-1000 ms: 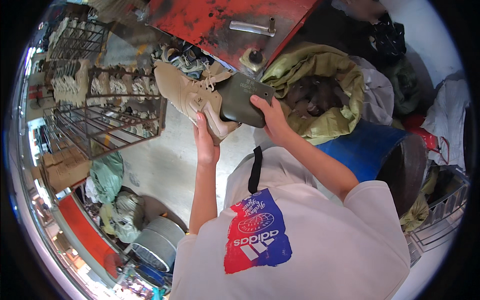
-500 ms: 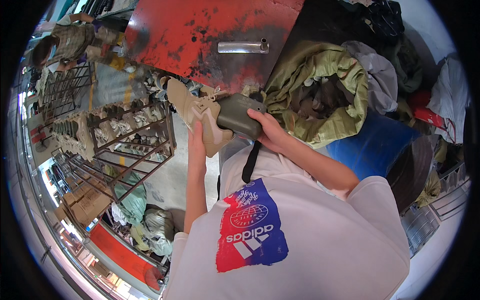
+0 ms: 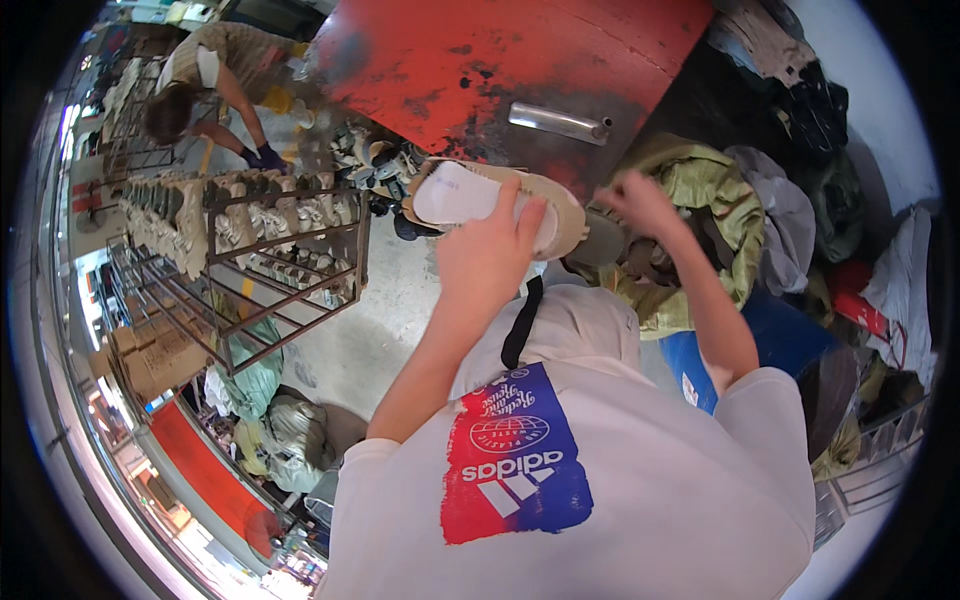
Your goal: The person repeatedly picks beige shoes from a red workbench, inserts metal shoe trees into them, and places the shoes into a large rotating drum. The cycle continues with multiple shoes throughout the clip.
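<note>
My left hand (image 3: 485, 250) is closed around a beige shoe upper (image 3: 553, 188), its pale underside turned up and its toe and heel lying left to right in front of my waist. Just right of the shoe, my right hand (image 3: 645, 205) is raised at the near rim of a yellow-green sack (image 3: 725, 240). Motion smears its fingers, so their closing cannot be made out. Below that hand, between shoe and sack, shows a blurred olive-green block (image 3: 598, 243), like a shoe last. Whether it touches the hand is unclear.
A red, stained metal panel with a silver handle (image 3: 555, 123) stands ahead. Racks of shoes (image 3: 290, 222) are at the left, where a co-worker (image 3: 225, 75) bends over in dark gloves. A blue barrel (image 3: 765, 325) stands beneath the sack, beside grey bags (image 3: 770, 215).
The shoe has been turned underside up, and my left hand now grips it from above. My right hand has let go of the olive-green last and moved right toward the sack.
</note>
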Demonstrator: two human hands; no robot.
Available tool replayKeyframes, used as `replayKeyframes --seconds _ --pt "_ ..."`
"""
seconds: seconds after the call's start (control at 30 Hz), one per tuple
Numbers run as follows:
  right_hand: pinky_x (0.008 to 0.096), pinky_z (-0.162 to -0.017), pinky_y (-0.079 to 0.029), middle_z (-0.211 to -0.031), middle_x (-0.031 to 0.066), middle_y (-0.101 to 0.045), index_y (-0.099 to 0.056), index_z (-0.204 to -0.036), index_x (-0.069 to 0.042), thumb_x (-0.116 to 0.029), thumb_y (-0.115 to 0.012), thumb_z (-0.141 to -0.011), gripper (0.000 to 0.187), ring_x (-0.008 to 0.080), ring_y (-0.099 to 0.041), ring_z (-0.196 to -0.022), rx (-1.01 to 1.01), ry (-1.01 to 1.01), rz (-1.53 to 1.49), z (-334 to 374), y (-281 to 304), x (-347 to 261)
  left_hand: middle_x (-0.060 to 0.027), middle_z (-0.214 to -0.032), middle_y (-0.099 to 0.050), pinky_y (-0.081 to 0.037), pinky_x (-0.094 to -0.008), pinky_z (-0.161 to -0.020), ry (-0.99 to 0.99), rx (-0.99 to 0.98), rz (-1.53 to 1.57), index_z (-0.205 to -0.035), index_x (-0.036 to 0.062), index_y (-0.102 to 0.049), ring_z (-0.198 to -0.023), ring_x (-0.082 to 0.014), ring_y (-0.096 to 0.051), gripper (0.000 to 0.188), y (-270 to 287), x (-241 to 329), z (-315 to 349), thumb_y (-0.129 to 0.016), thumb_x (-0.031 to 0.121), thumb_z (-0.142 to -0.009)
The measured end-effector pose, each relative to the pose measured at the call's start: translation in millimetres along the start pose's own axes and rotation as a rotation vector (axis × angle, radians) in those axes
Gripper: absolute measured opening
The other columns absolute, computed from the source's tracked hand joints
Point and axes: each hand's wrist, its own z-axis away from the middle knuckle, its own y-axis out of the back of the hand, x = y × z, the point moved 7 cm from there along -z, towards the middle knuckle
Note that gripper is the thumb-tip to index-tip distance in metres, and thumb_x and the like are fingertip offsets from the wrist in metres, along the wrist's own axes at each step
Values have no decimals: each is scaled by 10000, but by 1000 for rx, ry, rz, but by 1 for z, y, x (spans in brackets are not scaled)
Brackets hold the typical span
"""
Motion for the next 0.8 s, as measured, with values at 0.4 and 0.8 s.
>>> replayKeyframes --seconds 0.4,0.8 --pt "447 -763 -595 -1068 125 -764 -785 -1027 -113 -140 -628 -858 233 299 -746 -982 111 -47 768 -187 -9 63 -182 -1043 -683 -501 -516 -935 -492 322 75 -1367 131 -601 -1014 -375 -662 663 43 13 -2 -635 598 -898" --pt "461 -711 -557 -800 200 -709 -741 -854 -2 -407 -781 -799 411 391 -703 -805 -88 -177 781 165 138 -18 -103 -1130 -721 -521 -373 -955 -549 209 977 -1100 30 -700 -1003 -211 -685 316 4 -4 -35 -785 129 -812"
